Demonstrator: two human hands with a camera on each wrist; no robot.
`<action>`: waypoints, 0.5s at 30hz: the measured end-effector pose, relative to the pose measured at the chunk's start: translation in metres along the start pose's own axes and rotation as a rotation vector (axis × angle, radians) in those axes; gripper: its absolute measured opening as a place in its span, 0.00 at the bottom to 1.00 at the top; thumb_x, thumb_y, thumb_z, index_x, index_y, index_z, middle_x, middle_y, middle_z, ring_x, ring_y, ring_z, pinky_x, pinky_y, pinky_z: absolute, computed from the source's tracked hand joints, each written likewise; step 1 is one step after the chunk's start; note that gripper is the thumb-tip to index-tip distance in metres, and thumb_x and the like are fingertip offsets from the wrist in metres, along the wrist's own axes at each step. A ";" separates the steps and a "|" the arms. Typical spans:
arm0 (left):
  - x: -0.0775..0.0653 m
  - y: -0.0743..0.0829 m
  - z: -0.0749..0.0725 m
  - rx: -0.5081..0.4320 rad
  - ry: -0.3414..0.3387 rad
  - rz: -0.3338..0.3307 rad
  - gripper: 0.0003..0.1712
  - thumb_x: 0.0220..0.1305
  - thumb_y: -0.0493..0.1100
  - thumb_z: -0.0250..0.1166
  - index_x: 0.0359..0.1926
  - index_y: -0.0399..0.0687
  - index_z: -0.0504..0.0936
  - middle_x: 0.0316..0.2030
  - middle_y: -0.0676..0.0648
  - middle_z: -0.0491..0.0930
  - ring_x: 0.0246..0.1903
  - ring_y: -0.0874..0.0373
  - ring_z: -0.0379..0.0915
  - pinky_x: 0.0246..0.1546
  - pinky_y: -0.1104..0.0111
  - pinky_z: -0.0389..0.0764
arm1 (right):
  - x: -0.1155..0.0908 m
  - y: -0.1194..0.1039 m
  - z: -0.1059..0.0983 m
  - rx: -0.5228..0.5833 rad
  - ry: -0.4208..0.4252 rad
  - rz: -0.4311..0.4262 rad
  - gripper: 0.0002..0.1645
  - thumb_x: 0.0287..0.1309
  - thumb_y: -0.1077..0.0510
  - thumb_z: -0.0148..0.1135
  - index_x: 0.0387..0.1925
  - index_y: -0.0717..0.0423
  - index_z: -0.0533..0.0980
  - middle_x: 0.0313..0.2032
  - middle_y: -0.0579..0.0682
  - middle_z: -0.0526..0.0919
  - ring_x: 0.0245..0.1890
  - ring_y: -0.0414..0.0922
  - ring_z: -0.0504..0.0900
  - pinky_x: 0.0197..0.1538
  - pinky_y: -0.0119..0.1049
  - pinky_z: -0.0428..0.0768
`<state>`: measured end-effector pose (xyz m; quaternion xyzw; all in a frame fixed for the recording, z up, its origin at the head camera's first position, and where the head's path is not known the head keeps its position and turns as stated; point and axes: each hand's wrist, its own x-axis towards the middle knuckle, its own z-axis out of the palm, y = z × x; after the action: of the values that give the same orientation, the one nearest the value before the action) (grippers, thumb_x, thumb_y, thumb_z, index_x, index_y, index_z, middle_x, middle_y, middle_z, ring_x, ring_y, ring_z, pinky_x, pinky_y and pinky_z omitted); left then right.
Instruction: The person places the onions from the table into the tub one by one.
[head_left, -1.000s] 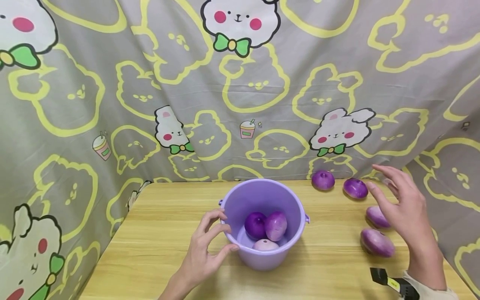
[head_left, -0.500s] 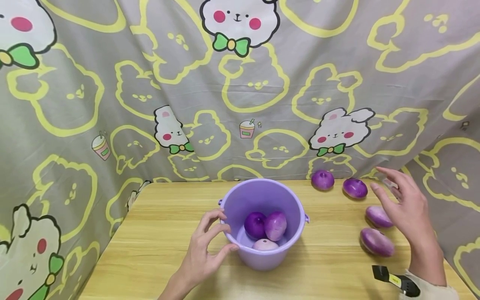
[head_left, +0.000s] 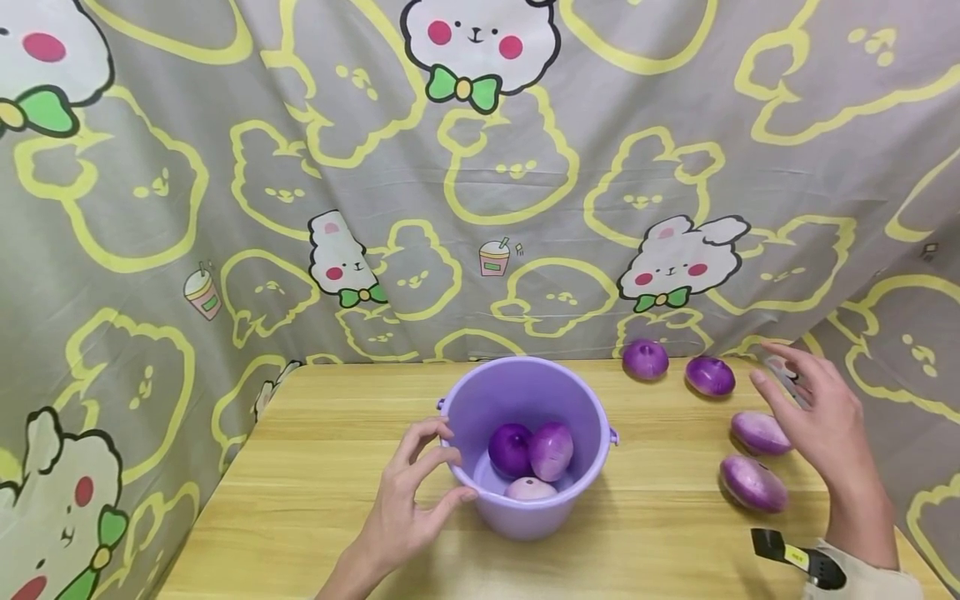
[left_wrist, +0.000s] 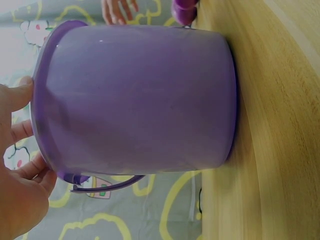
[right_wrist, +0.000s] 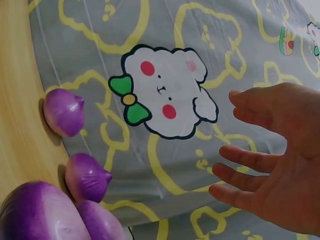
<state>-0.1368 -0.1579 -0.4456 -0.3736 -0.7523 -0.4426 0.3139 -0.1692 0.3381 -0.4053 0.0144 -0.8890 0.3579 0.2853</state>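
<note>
A lilac bucket [head_left: 528, 521] stands upright on the wooden table, with three onions inside: a dark purple onion [head_left: 510, 451], a lighter purple onion [head_left: 552, 452] and a pale one [head_left: 531, 489]. My left hand [head_left: 408, 500] holds the near-left rim with bent fingers and thumb, also seen in the left wrist view. My right hand [head_left: 821, 412] hovers with nothing in it, fingers spread and loosely bent. Below and beside it on the table lie purple onions: a front one [head_left: 753, 484], one behind it [head_left: 761, 433], and two at the back, a right one [head_left: 710, 377] and a left one [head_left: 646, 361].
A grey curtain [head_left: 525, 192] printed with cartoon animals hangs along the back and sides of the table [head_left: 337, 433]. The bucket's thin handle [left_wrist: 112, 186] hangs down its side in the left wrist view. A black strap [head_left: 798, 558] is on my right wrist.
My right hand has drifted a little to the right and toward me, baring more of the onion beneath it. My left hand, the bucket and the onions keep their places.
</note>
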 end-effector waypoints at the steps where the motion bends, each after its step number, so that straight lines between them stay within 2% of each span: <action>1: 0.000 0.000 0.000 0.000 -0.001 -0.001 0.16 0.56 0.45 0.78 0.42 0.49 0.82 0.55 0.41 0.74 0.61 0.40 0.70 0.72 0.62 0.68 | 0.000 0.001 0.000 -0.003 -0.001 0.001 0.28 0.70 0.51 0.64 0.68 0.51 0.73 0.61 0.58 0.71 0.54 0.21 0.62 0.52 0.04 0.59; 4: 0.000 0.001 0.000 0.000 0.000 -0.004 0.16 0.56 0.45 0.78 0.42 0.50 0.82 0.55 0.41 0.74 0.61 0.40 0.70 0.72 0.62 0.68 | 0.000 0.005 0.000 -0.018 -0.011 0.010 0.28 0.70 0.51 0.64 0.68 0.52 0.73 0.61 0.60 0.72 0.53 0.22 0.62 0.50 0.04 0.59; 5: 0.000 0.001 0.000 0.000 0.001 -0.004 0.16 0.56 0.45 0.78 0.42 0.50 0.82 0.55 0.41 0.74 0.61 0.40 0.70 0.72 0.62 0.68 | 0.000 0.006 0.000 -0.023 -0.019 0.013 0.28 0.71 0.51 0.63 0.68 0.53 0.73 0.61 0.61 0.72 0.55 0.26 0.64 0.49 0.04 0.59; 8: 0.000 0.001 0.000 0.001 0.001 -0.005 0.16 0.56 0.45 0.78 0.42 0.50 0.82 0.55 0.41 0.74 0.61 0.39 0.70 0.72 0.62 0.68 | 0.001 0.011 0.000 -0.049 -0.046 0.028 0.29 0.71 0.51 0.62 0.69 0.54 0.72 0.62 0.65 0.71 0.58 0.45 0.70 0.46 0.04 0.58; 11: -0.001 0.000 0.000 0.002 0.001 -0.005 0.16 0.56 0.45 0.79 0.42 0.50 0.82 0.55 0.41 0.74 0.61 0.39 0.70 0.72 0.62 0.68 | 0.001 0.017 0.001 -0.064 -0.085 0.041 0.30 0.72 0.50 0.61 0.70 0.56 0.70 0.64 0.69 0.70 0.59 0.66 0.69 0.44 0.06 0.58; 13: -0.001 0.000 0.000 0.001 0.000 -0.006 0.16 0.56 0.45 0.79 0.42 0.50 0.82 0.55 0.41 0.74 0.61 0.39 0.70 0.72 0.62 0.68 | 0.002 0.021 0.003 -0.078 -0.102 0.043 0.30 0.72 0.50 0.61 0.70 0.56 0.70 0.64 0.69 0.70 0.59 0.67 0.69 0.42 0.11 0.62; 15: -0.001 0.000 0.000 0.002 -0.002 -0.008 0.16 0.56 0.45 0.78 0.42 0.50 0.82 0.55 0.41 0.74 0.61 0.39 0.70 0.72 0.62 0.68 | 0.002 0.025 0.004 -0.080 -0.121 0.040 0.30 0.73 0.51 0.61 0.70 0.58 0.70 0.64 0.71 0.69 0.59 0.69 0.69 0.49 0.25 0.74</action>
<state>-0.1365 -0.1583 -0.4462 -0.3708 -0.7545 -0.4428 0.3117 -0.1785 0.3547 -0.4225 0.0066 -0.9183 0.3261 0.2243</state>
